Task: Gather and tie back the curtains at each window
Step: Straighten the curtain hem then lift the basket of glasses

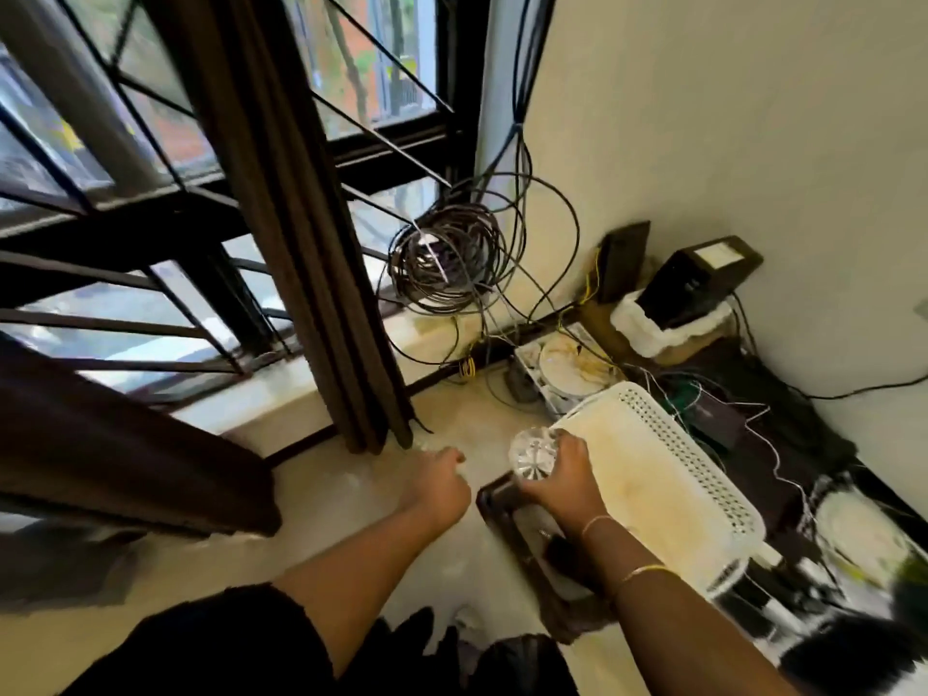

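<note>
A dark brown curtain (311, 233) hangs gathered in narrow folds in front of the barred window (150, 158), its hem just above the sill. A second dark curtain panel (120, 444) fills the lower left. My left hand (437, 482) is low in the middle, just below and right of the gathered curtain's hem; its fingers are curled and I see nothing in them. My right hand (557, 474) grips a clear plastic bottle (533, 453), seen end-on, above a dark wooden frame (507, 524).
A tangle of black cables (447, 258) hangs at the window's right corner. A white perforated basket (663, 454) lies beside my right hand. Boxes, a dark device (698, 278) and loose wires crowd the right wall. The pale sill (281, 394) runs under the window.
</note>
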Demonstrator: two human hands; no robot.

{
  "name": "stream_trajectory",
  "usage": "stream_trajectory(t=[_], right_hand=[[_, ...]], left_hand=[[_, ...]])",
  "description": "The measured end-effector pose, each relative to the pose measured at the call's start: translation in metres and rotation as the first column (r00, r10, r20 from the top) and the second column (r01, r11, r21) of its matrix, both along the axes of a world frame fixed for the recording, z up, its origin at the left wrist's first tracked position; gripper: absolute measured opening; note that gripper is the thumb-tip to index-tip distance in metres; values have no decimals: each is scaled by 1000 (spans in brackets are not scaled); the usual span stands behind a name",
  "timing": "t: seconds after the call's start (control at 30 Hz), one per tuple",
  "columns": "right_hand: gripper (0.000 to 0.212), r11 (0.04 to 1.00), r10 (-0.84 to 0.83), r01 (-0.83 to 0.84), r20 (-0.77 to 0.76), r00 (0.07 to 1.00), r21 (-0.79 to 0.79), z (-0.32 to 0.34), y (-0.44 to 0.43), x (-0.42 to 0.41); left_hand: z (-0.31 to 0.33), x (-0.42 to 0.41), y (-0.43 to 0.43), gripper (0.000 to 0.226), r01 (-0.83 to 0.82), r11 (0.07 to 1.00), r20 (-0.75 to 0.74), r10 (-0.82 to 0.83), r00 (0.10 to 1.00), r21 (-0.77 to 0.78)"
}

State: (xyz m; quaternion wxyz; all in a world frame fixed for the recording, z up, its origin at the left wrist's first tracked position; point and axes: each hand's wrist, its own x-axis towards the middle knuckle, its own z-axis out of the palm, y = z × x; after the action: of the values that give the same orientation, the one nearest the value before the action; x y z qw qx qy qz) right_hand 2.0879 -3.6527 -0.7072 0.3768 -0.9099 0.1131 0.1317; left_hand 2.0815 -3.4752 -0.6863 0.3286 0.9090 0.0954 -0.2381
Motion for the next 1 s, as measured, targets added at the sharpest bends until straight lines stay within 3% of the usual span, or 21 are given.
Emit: stream_trajectory(t=[0.37,0.57,0.77,1.0], right_hand=[[90,982,-185,186,-71,980,9,-71,-105,48],[89,985,-175,173,-90,981,-25,-118,-117,59],[89,984,-173,168,-126,977,-54,-144,-116,68],[89,977,-211,209,-158,965,-31,-154,-109,74]], left_hand=[[-37,53,-111,41,26,999,20,-27,999,48],[-82,52,-139,38,84,996,-48,-83,995,40],[-103,44,-148,38,5,1000,-62,-4,998,10],[-108,54,-152,53,36,997,-71,-41,997,-66]])
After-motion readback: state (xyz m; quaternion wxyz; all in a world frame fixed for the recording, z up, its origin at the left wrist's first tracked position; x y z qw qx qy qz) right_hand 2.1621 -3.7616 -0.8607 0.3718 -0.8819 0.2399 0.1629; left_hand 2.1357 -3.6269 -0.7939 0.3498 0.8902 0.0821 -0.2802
